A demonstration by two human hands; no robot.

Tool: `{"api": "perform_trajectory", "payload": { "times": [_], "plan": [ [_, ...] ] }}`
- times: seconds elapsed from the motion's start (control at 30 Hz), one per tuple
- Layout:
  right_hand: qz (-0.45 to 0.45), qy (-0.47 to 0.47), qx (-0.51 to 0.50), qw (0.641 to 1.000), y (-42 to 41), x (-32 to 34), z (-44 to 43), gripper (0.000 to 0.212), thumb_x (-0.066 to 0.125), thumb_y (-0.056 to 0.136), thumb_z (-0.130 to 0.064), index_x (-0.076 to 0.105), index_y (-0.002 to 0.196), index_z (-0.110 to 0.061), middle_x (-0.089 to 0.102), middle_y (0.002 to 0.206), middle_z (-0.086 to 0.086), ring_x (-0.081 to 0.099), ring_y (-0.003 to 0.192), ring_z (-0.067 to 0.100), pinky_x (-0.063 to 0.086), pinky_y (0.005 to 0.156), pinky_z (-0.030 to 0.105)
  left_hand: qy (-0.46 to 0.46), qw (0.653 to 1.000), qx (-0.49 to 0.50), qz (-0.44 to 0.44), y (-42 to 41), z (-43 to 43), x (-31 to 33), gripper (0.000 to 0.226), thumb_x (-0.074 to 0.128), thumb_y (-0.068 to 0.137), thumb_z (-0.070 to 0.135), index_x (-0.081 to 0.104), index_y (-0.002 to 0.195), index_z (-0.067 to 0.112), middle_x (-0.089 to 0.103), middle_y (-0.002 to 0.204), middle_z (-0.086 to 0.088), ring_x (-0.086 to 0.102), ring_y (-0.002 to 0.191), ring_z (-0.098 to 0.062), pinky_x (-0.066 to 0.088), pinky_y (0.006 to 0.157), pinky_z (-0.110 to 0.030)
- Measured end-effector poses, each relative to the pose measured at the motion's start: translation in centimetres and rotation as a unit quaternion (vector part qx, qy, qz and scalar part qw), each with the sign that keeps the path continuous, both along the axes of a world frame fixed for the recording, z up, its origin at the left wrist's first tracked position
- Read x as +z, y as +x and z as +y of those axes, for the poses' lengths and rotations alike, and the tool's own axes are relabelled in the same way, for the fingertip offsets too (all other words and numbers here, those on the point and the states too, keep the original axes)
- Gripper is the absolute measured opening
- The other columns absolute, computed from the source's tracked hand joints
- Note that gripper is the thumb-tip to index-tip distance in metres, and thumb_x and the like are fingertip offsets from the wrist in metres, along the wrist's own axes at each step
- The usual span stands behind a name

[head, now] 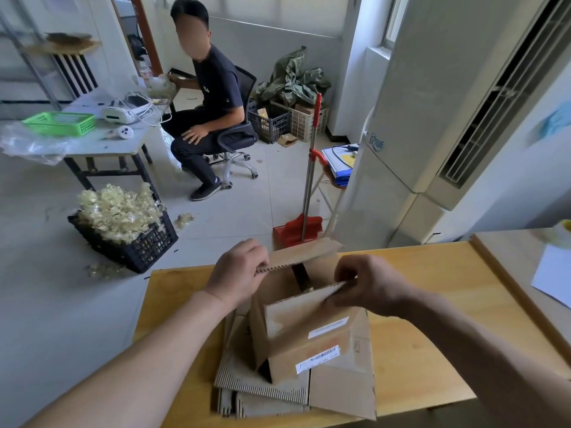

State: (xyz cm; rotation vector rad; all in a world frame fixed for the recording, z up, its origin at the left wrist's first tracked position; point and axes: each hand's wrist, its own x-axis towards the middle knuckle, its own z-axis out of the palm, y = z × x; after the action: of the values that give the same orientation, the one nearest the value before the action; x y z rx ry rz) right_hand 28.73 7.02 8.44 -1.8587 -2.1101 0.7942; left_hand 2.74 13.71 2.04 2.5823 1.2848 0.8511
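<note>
Cardboard flaps of the box (pixel 309 335), set on flattened sheets (pixel 247 381) near the table's (pixel 432 304) left edge, are pinched separately by the left hand (pixel 238 273) and right hand (pixel 367 282), so the box could be tipped by an uneven pull.

The brown cardboard box (pixel 309 344) stands on flattened corrugated cardboard sheets (pixel 262 386) on the yellow wooden bench (pixel 432 335); a black plastic crate (pixel 145 247) lies behind, left.

Open brown cardboard box (pixel 312 335) upright, flaps raised.
</note>
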Motion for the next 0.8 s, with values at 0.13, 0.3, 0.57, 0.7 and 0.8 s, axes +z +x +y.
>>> {"api": "perform_trajectory", "payload": {
  "times": [0.13, 0.3, 0.57, 0.7, 0.8],
  "plan": [
    [0.084, 0.037, -0.109, 0.99, -0.1, -1.8, -0.3, 0.056, 0.09, 0.066, -0.038, 0.052, 0.107, -0.03, 0.06, 0.102, -0.01, 0.06, 0.089, 0.009, 0.048, 0.061, 0.013, -0.153, 0.988, -0.023, -0.025, -1.7, -0.5, -0.9, 0.027, 0.076, 0.077, 0.001, 0.072, 0.099, 0.015, 0.061, 0.122, 0.001, 0.056, 0.116, -0.018, 0.05, 0.1, -0.039],
    [0.132, -0.005, -0.185, 0.974, -0.8, -4.4, -0.6, 0.109, 0.089, 0.069, -0.037, 0.019, 0.153, -0.039, 0.033, 0.152, -0.004, 0.041, 0.135, 0.023, 0.045, 0.104, 0.04, -0.354, 0.923, 0.021, -0.148, -2.1, -2.0, -1.0, 0.03, 0.053, 0.083, 0.024, 0.071, 0.106, 0.03, 0.032, 0.155, 0.009, 0.027, 0.142, -0.007, 0.021, 0.12, -0.035],
    [0.252, -0.037, -0.141, 0.957, -4.0, -7.7, -1.6, 0.093, 0.073, 0.088, -0.022, 0.011, 0.155, -0.041, 0.032, 0.15, -0.012, 0.034, 0.134, 0.009, 0.032, 0.113, 0.029, -0.337, 0.904, 0.162, -0.207, 0.5, -4.5, -5.9, 0.021, 0.063, 0.091, 0.039, 0.05, 0.104, 0.028, 0.049, 0.118, 0.002, 0.051, 0.112, -0.017, 0.043, 0.091, -0.032],
    [0.205, 0.008, -0.128, 0.97, -4.9, -8.9, -1.7, 0.083, 0.063, 0.095, -0.029, 0.008, 0.156, -0.041, 0.028, 0.158, -0.01, 0.038, 0.137, 0.013, 0.035, 0.115, 0.034, -0.335, 0.862, 0.243, -0.293, 1.0, -5.1, -7.1, 0.008, 0.06, 0.096, 0.02, 0.054, 0.101, 0.019, 0.059, 0.101, 0.003, 0.056, 0.099, -0.022, 0.037, 0.078, -0.026],
    [0.199, 0.025, -0.13, 0.971, -4.8, -9.1, -1.3, 0.073, 0.056, 0.099, -0.028, 0.012, 0.156, -0.039, 0.031, 0.159, -0.009, 0.039, 0.14, 0.016, 0.035, 0.116, 0.035, -0.351, 0.835, 0.281, -0.317, 1.3, -5.1, -7.3, 0.019, 0.058, 0.097, 0.018, 0.052, 0.115, 0.02, 0.059, 0.114, 0.002, 0.055, 0.109, -0.022, 0.038, 0.084, -0.025]
  ]
}}
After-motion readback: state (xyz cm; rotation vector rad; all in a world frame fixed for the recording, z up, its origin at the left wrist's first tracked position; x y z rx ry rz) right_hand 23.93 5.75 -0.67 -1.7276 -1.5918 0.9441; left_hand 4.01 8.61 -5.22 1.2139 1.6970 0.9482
